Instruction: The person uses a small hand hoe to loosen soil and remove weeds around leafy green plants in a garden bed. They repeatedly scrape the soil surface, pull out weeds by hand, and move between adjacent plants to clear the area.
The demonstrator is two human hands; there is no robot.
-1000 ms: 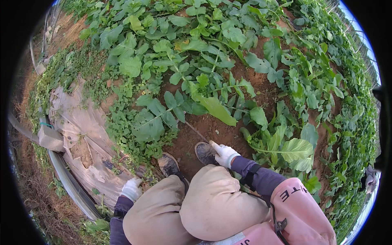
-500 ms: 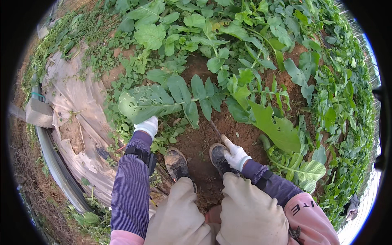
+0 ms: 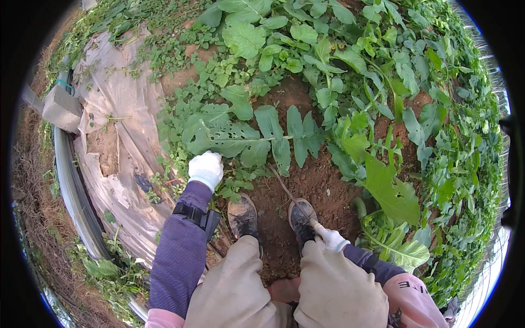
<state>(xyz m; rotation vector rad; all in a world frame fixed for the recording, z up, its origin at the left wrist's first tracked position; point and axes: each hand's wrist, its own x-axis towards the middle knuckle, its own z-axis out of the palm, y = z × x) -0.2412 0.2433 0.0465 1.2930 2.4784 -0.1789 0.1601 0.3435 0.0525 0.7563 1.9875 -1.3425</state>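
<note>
- Since half a second ago, the right hand (image 3: 332, 239) has drawn back toward the right knee, bringing the hand tool (image 3: 288, 192) with it; the left hand (image 3: 206, 168), whose fingertips were tucked under the lobed leaf (image 3: 240, 141), now shows whole at that leaf's near edge.
- Both hands are white-gloved and well apart; the left one's fingers are curled, but I cannot tell whether they pinch the leaf.
- Right-hand fingers are clamped round the tool's pale handle; its thin shaft slants forward over the right shoe (image 3: 301, 216), its far end close to the leaf's lobes, too small to make out.
- Riddled with holes, the lobed leaf lies crosswise ahead of the feet, its stalk running right over brown soil (image 3: 317, 183).
- Beside the tool, to the right, stands a bright green broad leaf (image 3: 391, 188) with ragged holes.
- Left of the left hand spreads a torn plastic sheet (image 3: 131, 93), with a concrete block (image 3: 63, 109) at its outer edge.
- Near the left hand's wrist, a black strapped device (image 3: 198, 216) sits on the striped purple sleeve (image 3: 175, 257).
</note>
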